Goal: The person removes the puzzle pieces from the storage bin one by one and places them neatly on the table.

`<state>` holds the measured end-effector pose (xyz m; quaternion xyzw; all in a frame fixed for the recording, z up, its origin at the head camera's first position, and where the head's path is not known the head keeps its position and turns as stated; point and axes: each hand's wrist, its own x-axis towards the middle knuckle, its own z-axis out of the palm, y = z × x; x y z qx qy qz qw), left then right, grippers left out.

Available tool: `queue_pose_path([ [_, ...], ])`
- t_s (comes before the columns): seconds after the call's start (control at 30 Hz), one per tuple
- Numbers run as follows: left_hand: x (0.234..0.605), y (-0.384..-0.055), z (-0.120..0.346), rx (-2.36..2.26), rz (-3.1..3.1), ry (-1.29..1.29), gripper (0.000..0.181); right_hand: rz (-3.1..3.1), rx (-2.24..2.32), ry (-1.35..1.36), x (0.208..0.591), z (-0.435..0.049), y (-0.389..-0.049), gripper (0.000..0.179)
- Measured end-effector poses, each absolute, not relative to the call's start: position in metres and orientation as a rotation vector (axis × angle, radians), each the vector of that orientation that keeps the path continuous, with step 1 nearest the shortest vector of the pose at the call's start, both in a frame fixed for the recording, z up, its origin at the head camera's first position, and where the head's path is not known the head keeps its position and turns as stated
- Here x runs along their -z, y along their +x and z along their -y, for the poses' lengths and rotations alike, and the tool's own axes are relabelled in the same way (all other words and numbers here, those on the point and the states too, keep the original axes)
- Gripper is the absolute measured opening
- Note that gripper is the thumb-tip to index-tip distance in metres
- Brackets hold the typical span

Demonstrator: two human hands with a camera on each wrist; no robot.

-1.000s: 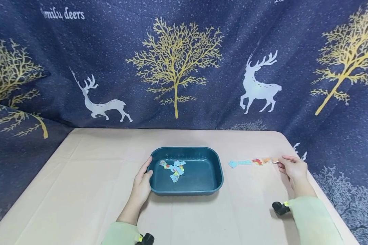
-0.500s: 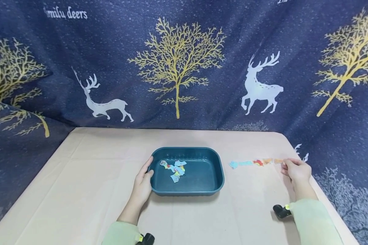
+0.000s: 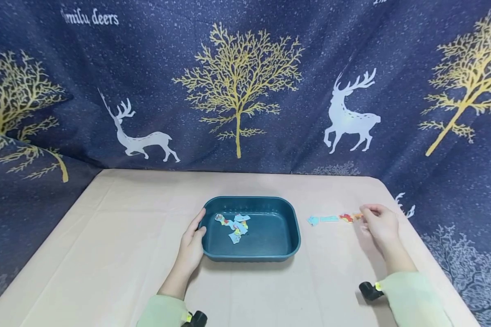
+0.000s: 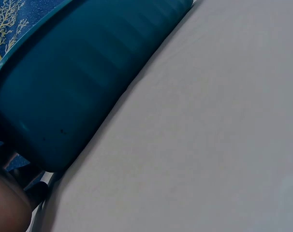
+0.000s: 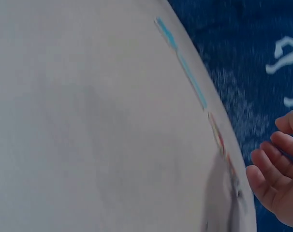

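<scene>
A dark teal plastic tray [image 3: 251,258] stands mid-table, with several flat puzzle pieces [image 3: 241,226] in a loose pile toward its left. My left hand [image 3: 190,247] holds the tray's left side, thumb at the rim; its fingers show dimly past the tray corner in the left wrist view. To the right of the tray runs a row: a jagged light-blue piece [image 3: 313,220], a light-blue strip [image 3: 329,219], a red piece [image 3: 346,218] and an orange piece [image 3: 358,216]. Over the row's right end, my right hand [image 3: 382,227] has loosely bent fingers and holds nothing in the right wrist view, hiding what lies beneath.
A pale cloth covers the table [image 3: 106,245]. Behind it hangs a dark blue curtain [image 3: 270,136] printed with deer and trees. Black wrist cameras sit below both hands, the right one [image 3: 370,290] close over the cloth.
My right hand has let go of the piece at the row's right end, lifted, and moved left over the row. The left hand keeps its place on the tray.
</scene>
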<state>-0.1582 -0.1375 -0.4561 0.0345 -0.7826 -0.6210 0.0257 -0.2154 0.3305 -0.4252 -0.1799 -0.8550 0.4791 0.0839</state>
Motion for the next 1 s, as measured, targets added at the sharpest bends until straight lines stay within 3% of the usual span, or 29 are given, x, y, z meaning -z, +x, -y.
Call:
queue_pose_path([
  [0.4, 0.456, -0.158, 0.138, 1.926, 2.411, 0.113, 0.048, 2.695, -1.474, -0.096, 0.398, -0.264, -0.209, 0.045],
  [1.0, 0.455, -0.157, 0.138, 1.912, 2.426, 0.096, 0.048, 2.606, -1.746, 0.218, 0.389, -0.182, -0.205, 0.03],
])
